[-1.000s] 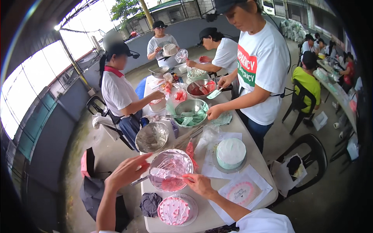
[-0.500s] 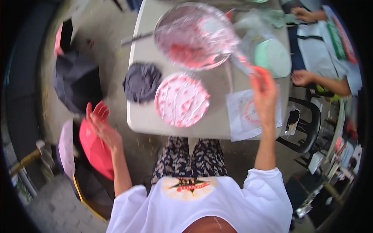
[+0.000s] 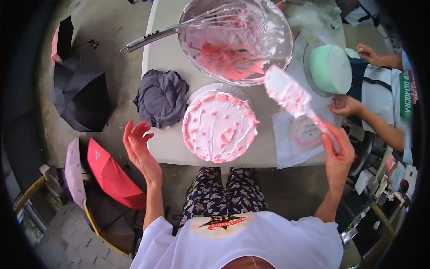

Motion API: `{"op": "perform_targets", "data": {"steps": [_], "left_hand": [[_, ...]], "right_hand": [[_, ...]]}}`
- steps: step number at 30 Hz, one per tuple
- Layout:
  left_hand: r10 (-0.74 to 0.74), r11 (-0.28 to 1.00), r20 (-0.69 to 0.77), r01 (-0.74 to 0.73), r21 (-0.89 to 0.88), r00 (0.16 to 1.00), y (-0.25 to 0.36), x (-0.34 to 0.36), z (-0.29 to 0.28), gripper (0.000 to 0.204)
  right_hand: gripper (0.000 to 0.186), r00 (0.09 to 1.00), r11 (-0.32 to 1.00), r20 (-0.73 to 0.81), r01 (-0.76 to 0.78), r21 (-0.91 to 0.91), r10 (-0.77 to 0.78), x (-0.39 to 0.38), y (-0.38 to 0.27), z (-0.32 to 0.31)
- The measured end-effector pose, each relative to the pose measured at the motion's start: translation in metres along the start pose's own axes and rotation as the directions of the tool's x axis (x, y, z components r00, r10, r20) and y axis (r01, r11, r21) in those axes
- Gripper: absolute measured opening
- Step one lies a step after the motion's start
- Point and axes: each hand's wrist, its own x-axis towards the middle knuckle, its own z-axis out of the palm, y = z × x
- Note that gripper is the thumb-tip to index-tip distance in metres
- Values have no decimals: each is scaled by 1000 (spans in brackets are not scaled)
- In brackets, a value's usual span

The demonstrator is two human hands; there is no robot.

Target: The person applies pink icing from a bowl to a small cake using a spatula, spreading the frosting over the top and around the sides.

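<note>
A spatula [image 3: 289,95] with a wide blade thickly coated in pink and white cream is gripped by its handle in my right hand [image 3: 339,154]. Its blade is tilted up, between the bowl and a sheet of paper. My left hand [image 3: 144,150] is raised by the table's left edge, fingers spread and holding nothing. Between my hands a round cake [image 3: 219,127] with pale pink frosting and darker pink dabs sits on a round board. Behind it stands a metal bowl [image 3: 278,31] smeared with pink cream. A whisk [image 3: 154,38] lies across the bowl's left rim.
Left of the cake lies a bunched dark grey cloth [image 3: 161,99]. The paper sheet [image 3: 286,148] bears a pink ring with lettering. At right, a co-worker's hands [image 3: 347,106] are beside a mint-green cake [image 3: 331,69]. Open umbrellas [image 3: 114,175] cover the floor at left.
My right hand has drawn the spatula back out of the bowl, toward me. My left hand has come closer to the table's edge. The view has shifted slightly.
</note>
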Motion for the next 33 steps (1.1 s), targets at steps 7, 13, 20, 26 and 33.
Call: {"op": "perform_targets", "data": {"steps": [7,13,20,26,33], "left_hand": [[6,996,147,-18,83,989,-5,18,9,47],[255,804,179,-311,507,950,-44,14,13,39],[352,773,231,-420,476,907,-74,15,4,34],[293,741,250,-385,551,923,-63,12,4,47],[297,737,272,-400,544,915,-63,13,6,52]], "right_hand": [[21,972,954,-72,-203,219,223,-35,35,24],[22,966,956,26,-259,135,258,-48,65,65],[23,973,955,50,-231,186,226,-56,85,75],[24,988,951,70,-148,272,134,-49,97,90],[26,976,899,187,-175,402,107,-41,92,68]]}}
